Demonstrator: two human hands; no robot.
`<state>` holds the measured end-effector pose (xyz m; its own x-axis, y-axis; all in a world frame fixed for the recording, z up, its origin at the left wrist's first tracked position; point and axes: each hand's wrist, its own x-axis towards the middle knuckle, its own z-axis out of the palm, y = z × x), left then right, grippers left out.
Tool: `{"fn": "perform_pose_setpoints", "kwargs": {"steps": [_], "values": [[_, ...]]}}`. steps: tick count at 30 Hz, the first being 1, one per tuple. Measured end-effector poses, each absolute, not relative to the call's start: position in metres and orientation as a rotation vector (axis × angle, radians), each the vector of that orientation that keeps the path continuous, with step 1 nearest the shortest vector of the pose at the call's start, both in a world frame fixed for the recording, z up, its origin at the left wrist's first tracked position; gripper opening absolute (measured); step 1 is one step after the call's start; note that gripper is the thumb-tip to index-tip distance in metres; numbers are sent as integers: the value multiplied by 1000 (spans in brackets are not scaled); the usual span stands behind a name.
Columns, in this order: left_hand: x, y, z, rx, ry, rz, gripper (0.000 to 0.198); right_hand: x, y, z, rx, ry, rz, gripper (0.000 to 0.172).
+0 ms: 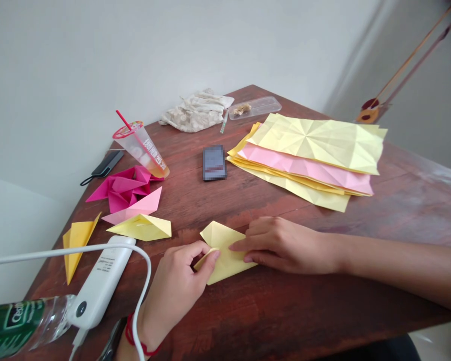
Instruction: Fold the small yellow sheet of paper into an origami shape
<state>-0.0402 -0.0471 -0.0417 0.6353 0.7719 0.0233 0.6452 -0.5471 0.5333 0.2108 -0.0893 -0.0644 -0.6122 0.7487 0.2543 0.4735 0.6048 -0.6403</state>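
Observation:
A folded piece of pale yellow origami paper [223, 253] lies on the dark wooden table [248, 311], close to the front edge. My left hand [176, 286] pinches its lower left flap between thumb and fingers. My right hand [281, 245] comes in from the right, its fingertips gripping the paper's right side. Just beyond my left hand sit a yellow folded piece [143, 228] and a pink-and-magenta folded model [126, 193]. A red cord circles my left wrist.
A stack of creased yellow and pink sheets [304, 160] lies at the back right. A phone [214, 163], plastic cup with red straw [143, 150], cloth [195, 111] and plastic tray [254, 107] stand behind. A corded white device [101, 281] and water bottle [26, 321] lie front left.

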Motion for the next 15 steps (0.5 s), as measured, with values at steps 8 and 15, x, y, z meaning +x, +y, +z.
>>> {"fn": "perform_pose_setpoints", "kwargs": {"steps": [8,15], "values": [[-34,-60,-49,2751,843,656,32,209,-87,-65,-955,-2387,657,26],[-33,-83,-57,2940,646,196,85,207,-88,-66,-978,-2323,682,18]]}}
